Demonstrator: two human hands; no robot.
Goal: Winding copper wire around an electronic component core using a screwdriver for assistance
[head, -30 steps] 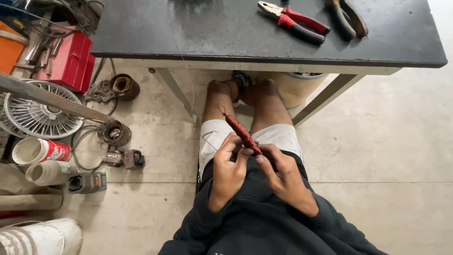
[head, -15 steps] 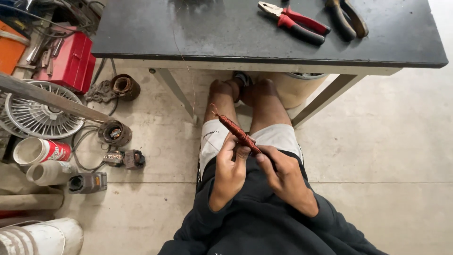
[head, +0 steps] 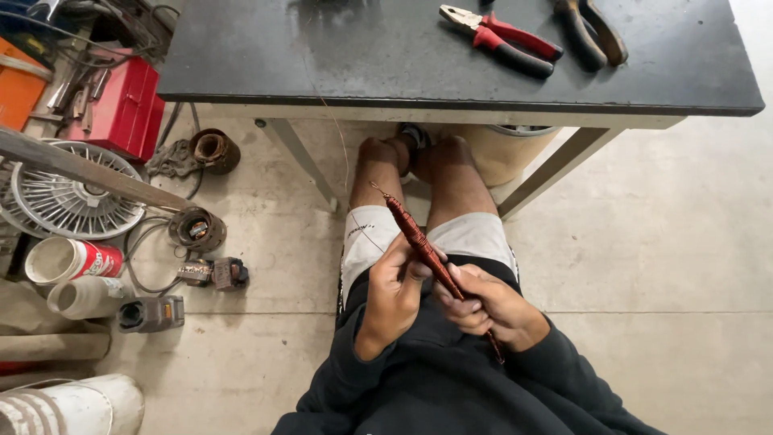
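Sitting on the concrete floor with legs tucked under a dark-topped metal work table (head: 386,64), the person has both hands wrapped round a long thin rod wound tight with reddish copper wire (head: 415,238), held slantwise over the lap and pointing up and away toward the table. Left hand (head: 394,290) has its fingers curled closed on the middle of the rod, thumb pressing on top, while the right hand (head: 491,302) is closed round the lower stretch just below it, so the two hands are nearly touching. The rod's bottom end pokes out past the right hand over the dark sweatshirt, and a fine strand of wire (head: 334,137) runs from the tip up toward the table edge. Up on the table lie red-handled pliers (head: 499,34) and, just beside them, a dark-handled pair of pliers (head: 588,32), both well apart from the hands. Off to the person's left there's floor clutter: a red metal toolbox (head: 121,105), a round wire fan guard (head: 68,197), a small wound motor coil (head: 197,229) and a red and white can (head: 72,259) lying on its side
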